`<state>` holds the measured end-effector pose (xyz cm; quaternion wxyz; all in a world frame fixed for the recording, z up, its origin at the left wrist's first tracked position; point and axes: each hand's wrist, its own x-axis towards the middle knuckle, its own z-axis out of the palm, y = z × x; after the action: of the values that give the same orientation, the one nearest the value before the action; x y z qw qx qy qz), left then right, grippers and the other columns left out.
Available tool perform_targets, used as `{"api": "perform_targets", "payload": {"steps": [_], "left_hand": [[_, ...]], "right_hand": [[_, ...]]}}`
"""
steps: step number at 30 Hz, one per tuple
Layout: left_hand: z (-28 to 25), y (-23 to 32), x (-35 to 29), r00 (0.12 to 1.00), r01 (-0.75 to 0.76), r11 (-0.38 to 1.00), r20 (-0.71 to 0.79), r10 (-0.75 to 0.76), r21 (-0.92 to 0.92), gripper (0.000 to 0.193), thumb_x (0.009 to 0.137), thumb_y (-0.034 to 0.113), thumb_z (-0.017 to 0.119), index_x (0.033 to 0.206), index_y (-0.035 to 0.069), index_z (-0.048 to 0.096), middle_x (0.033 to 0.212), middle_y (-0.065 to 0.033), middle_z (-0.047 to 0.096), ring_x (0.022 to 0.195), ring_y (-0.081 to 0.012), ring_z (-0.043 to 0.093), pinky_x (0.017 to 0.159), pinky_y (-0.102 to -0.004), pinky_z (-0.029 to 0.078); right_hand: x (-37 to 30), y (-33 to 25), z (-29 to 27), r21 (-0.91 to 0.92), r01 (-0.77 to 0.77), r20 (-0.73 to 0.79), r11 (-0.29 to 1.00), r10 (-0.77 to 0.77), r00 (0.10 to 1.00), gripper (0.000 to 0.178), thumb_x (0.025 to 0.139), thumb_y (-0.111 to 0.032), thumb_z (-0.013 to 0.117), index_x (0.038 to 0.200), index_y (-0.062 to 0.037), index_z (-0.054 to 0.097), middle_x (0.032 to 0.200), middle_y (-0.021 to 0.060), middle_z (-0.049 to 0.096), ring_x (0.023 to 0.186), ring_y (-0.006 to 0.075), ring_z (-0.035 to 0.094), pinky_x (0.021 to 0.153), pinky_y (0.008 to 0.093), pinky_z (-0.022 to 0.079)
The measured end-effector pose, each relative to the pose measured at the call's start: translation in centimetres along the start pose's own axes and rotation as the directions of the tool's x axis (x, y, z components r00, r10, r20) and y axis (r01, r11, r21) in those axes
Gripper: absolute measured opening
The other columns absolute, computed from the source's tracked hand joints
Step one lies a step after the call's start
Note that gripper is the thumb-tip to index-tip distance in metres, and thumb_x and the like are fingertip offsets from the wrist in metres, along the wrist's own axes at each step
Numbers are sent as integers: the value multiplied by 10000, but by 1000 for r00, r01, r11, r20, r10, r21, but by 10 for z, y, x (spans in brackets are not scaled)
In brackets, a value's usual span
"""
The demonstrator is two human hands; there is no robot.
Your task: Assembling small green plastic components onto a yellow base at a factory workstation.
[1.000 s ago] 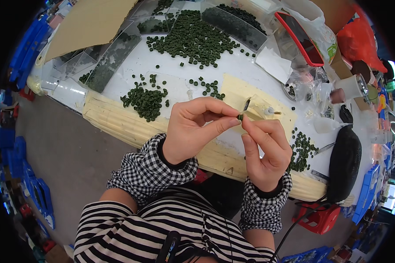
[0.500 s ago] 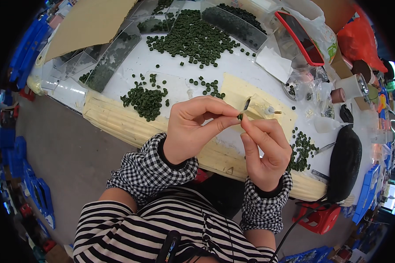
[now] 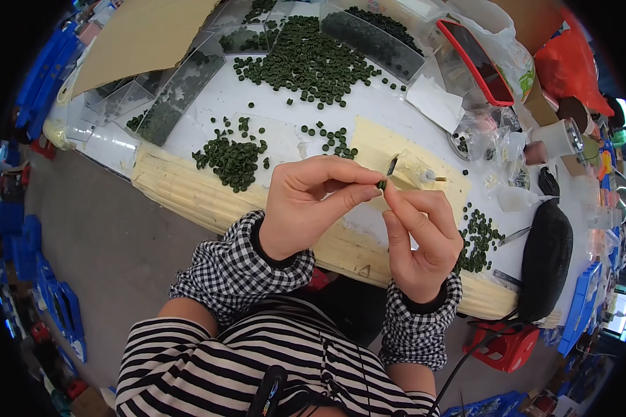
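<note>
My left hand (image 3: pixel 309 205) is closed in a pinch, thumb against index finger, with a small dark green disc (image 3: pixel 382 185) at the tips. From the other side my right hand (image 3: pixel 424 236) meets the same piece with its fingertips; its thumb stands lower, apart from the index finger. Just beyond the fingertips a thin dark blade-like tip (image 3: pixel 392 165) points up; whether a hand holds it or it rests behind, I cannot tell. Left of my hands lies a pile of similar green discs (image 3: pixel 231 163), and another heap (image 3: pixel 476 240) sits right of my right hand.
A large spread of green discs (image 3: pixel 306 59) covers the table's far middle, beside clear bins (image 3: pixel 181 90). A yellowish sheet (image 3: pixel 368 139) bears a small white-and-brown piece (image 3: pixel 431 176). To the right are a red-framed phone (image 3: pixel 476 62), a black pouch (image 3: pixel 546 260) and tweezers (image 3: pixel 516 235).
Both hands keep almost the same place. The green disc between the fingertips has turned slightly and shows a little more of itself.
</note>
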<state>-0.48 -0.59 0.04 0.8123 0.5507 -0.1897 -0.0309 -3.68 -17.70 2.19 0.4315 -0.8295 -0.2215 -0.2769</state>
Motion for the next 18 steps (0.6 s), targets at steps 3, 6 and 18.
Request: {"api": "perform_targets", "payload": {"steps": [3,6,18], "left_hand": [[0,0,0,1000,-12,1000,-3,12,6,199,850,-74,657,1042,-34,694,994,-120,689,936,-152,658,839,-254,538],[0,2,0,1000,-7,1000,-5,8,16,195,848,-76,658,1034,-35,697,987,-120,690,929,-151,658,833,-253,538],[0,1,0,999,32,999,-10,-32,16,185,850,-70,660,1026,-34,702,966,-112,691,900,-139,653,803,-245,537]], "right_hand": [[0,0,0,12,-10,10,1000,10,1000,367,732,38,730,1090,-40,719,861,66,650,731,206,579,654,300,454],[0,0,-1,22,-16,27,1000,16,1000,374,730,36,731,1095,-43,717,861,65,650,727,207,579,651,300,453],[2,1,-4,-5,9,74,1000,-9,997,386,718,36,735,1094,-47,716,861,63,644,724,212,580,646,305,459]]}}
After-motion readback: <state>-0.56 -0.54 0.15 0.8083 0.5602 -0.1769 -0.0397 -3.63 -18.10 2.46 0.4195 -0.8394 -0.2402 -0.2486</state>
